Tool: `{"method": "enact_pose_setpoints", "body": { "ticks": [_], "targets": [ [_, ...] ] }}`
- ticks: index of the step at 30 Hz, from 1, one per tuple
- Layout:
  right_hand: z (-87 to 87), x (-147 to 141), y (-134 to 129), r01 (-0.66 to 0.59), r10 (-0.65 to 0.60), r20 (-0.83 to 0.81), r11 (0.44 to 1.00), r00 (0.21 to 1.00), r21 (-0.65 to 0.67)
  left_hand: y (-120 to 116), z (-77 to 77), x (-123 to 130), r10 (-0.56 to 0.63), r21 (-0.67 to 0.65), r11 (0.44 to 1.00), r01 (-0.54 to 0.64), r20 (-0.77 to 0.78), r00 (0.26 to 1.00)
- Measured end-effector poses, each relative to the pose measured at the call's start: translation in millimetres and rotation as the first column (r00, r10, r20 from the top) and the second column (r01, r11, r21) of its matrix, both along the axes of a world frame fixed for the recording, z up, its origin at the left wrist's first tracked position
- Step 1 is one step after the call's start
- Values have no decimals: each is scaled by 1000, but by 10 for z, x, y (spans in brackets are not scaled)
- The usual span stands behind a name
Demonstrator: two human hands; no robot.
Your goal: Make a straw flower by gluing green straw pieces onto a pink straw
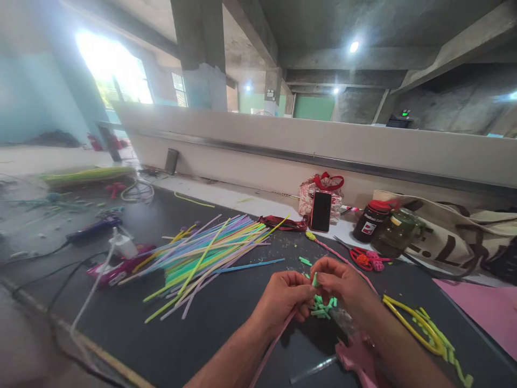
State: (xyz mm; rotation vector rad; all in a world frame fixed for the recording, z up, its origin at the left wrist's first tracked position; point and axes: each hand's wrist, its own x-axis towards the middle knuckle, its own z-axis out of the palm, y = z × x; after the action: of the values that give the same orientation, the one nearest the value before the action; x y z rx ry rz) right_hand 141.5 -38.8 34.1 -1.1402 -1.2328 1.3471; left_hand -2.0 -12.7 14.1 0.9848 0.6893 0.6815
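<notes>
My left hand (283, 302) is closed around a thin pink stem (277, 345) that runs down toward the bottom edge. My right hand (337, 283) meets it fingertip to fingertip, pinching a small light-green piece (315, 279) at the stem's upper end. Just beneath the hands lies a small pile of short cut green pieces (322, 308), and one more green piece (305, 261) rests beyond them. A pink stem with a yellow tip (323, 245) stretches behind my right hand. A pink object (357, 358) is partly covered by my right forearm, near a clear stick (315, 369).
Many coloured fuzzy stems (214, 258) lie heaped to the left, beside a magenta glue gun (117, 269) with cables. At the back stand a phone (321, 212) and bottles (369, 223), near red-handled scissors (361, 260). A yellow loop-handled tool (416, 323) and pink sheet (480, 312) lie right.
</notes>
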Motion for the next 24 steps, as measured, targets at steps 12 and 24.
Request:
{"method": "enact_pose_setpoints", "body": {
  "ticks": [12,24],
  "targets": [
    [-6,26,11,-13,10,-48,998,999,-65,32,-64,8,27,-56,998,-25,33,999],
    [71,64,-24,-59,60,103,998,993,-9,22,-30,3,45,-24,999,-44,27,999]
  ]
}}
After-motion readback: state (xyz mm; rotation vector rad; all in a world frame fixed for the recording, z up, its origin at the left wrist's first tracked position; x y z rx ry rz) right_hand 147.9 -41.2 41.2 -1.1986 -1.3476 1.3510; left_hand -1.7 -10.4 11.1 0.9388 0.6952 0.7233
